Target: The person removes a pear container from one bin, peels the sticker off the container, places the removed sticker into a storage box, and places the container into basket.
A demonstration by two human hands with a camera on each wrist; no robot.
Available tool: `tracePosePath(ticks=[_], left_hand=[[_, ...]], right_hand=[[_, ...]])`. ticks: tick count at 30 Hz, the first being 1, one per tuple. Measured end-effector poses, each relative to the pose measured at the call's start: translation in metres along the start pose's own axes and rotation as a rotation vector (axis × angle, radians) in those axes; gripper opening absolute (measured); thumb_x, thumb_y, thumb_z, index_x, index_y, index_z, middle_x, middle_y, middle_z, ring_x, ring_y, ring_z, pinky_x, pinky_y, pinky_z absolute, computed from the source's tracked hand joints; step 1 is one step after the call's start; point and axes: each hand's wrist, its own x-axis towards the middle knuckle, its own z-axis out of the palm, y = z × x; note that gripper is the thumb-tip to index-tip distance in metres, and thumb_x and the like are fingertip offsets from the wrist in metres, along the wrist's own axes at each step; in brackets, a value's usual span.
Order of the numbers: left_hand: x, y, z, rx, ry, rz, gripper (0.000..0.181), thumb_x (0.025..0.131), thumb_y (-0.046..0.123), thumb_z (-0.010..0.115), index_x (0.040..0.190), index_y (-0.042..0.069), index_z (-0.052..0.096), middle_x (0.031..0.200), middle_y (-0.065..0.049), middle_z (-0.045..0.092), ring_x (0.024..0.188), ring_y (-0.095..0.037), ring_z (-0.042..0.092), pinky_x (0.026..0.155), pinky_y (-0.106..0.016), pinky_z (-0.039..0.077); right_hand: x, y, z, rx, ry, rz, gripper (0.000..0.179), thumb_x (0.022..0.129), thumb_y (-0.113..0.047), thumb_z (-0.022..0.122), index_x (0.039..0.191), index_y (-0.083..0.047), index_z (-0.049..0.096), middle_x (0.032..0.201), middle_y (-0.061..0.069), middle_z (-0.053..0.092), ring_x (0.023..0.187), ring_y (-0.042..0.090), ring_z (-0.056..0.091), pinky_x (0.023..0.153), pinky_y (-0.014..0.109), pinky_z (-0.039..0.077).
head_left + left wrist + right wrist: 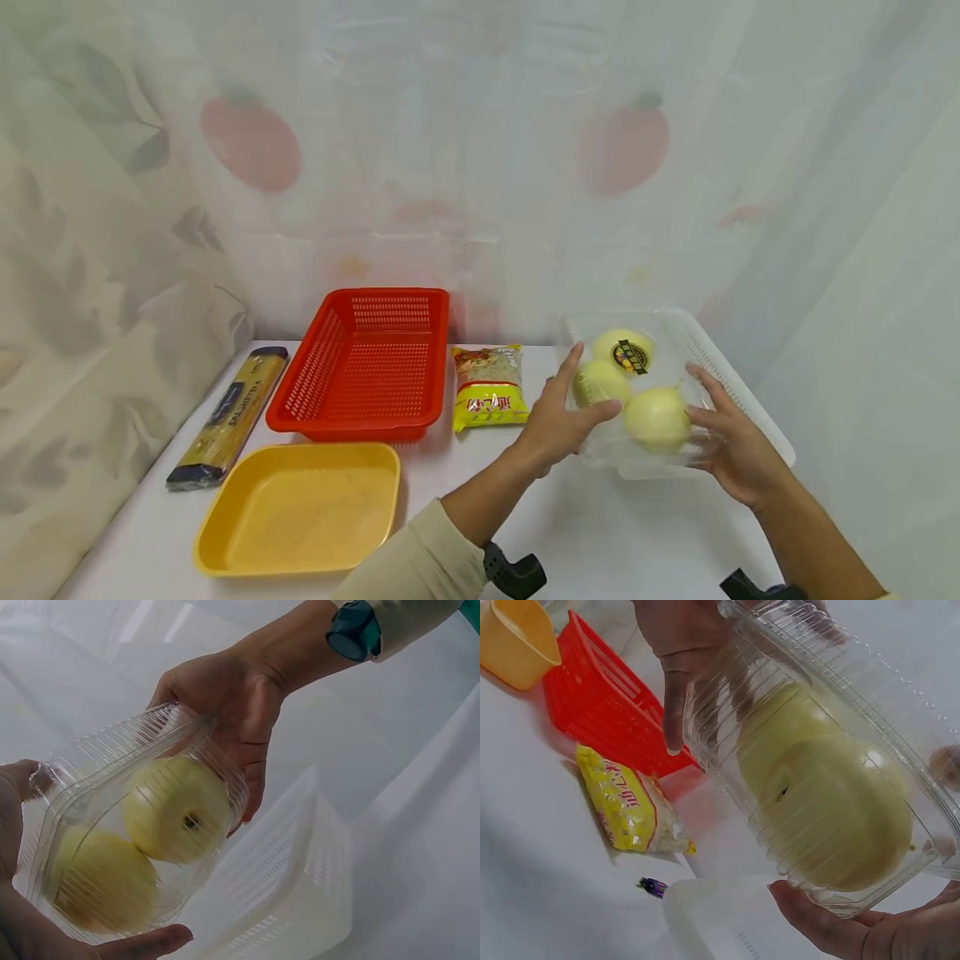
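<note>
Both hands hold a clear plastic clamshell box (697, 454) with three round, pale yellow-green fruits (657, 419), apple-like, inside. A round dark label with gold print (631, 357) is on the lid. My left hand (558, 421) grips the box's left side, thumb over its top near edge. On the opposite side my right hand (738, 446) holds it, fingers spread along the wall. The box is raised and tilted. Below and behind it stands a white slotted basket (757, 408), largely covered by the box in the head view; its slotted wall (247, 900) shows in the left wrist view.
A yellow noodle packet (491, 390) lies left of the hands. Further left are a red slotted basket (393, 358), a yellow tray (300, 508) and a spaghetti pack (228, 417). A small purple thing (652, 886) shows beside the white basket. Curtains hang behind the table.
</note>
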Motion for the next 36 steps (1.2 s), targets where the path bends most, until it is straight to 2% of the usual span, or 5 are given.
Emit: tracePosePath(ticks=[5, 14, 23, 29, 36], left_hand=[[0.0, -0.003, -0.006, 0.029, 0.027, 0.034, 0.086, 0.075, 0.024, 0.077, 0.145, 0.05, 0.034, 0.146, -0.011, 0.034, 0.123, -0.031, 0.039, 0.094, -0.054, 0.038], [-0.007, -0.01, -0.02, -0.002, 0.022, 0.047, 0.087, 0.072, 0.014, 0.076, 0.146, 0.042, 0.038, 0.146, -0.011, 0.033, 0.12, -0.033, 0.038, 0.095, -0.058, 0.036], [-0.021, -0.015, -0.031, 0.031, -0.033, 0.086, 0.084, 0.075, 0.013, 0.073, 0.146, 0.042, 0.038, 0.148, 0.004, 0.032, 0.129, -0.024, 0.033, 0.099, -0.059, 0.032], [-0.026, -0.02, -0.037, 0.023, -0.045, 0.068, 0.082, 0.077, 0.015, 0.071, 0.147, 0.04, 0.036, 0.15, 0.008, 0.03, 0.132, -0.024, 0.031, 0.101, -0.061, 0.03], [-0.03, -0.024, -0.046, 0.072, -0.013, 0.066, 0.081, 0.077, 0.019, 0.073, 0.148, 0.037, 0.036, 0.148, 0.005, 0.034, 0.12, -0.026, 0.04, 0.093, -0.052, 0.041]], right_hand=[[0.001, 0.006, 0.008, -0.03, -0.002, 0.007, 0.064, 0.104, -0.016, 0.035, 0.154, -0.04, 0.002, 0.15, 0.014, -0.002, 0.106, 0.019, 0.057, 0.082, 0.046, 0.049], [0.004, 0.008, 0.023, -0.164, 0.064, 0.044, 0.069, 0.101, -0.015, 0.044, 0.154, -0.037, 0.005, 0.145, 0.019, 0.02, 0.108, 0.018, 0.054, 0.084, 0.043, 0.046], [0.011, 0.017, 0.039, -0.437, 0.181, -0.023, 0.066, 0.094, -0.011, 0.06, 0.152, -0.018, 0.029, 0.136, 0.024, 0.028, 0.102, 0.03, 0.041, 0.077, 0.034, 0.047], [0.013, 0.02, 0.044, -0.454, 0.222, -0.047, 0.062, 0.093, -0.012, 0.063, 0.149, -0.014, 0.036, 0.134, 0.022, 0.031, 0.093, 0.027, 0.044, 0.074, 0.032, 0.047], [0.017, 0.019, 0.055, -0.411, 0.229, -0.054, 0.061, 0.091, -0.008, 0.065, 0.147, -0.009, 0.041, 0.131, 0.023, 0.032, 0.085, 0.023, 0.046, 0.069, 0.03, 0.047]])
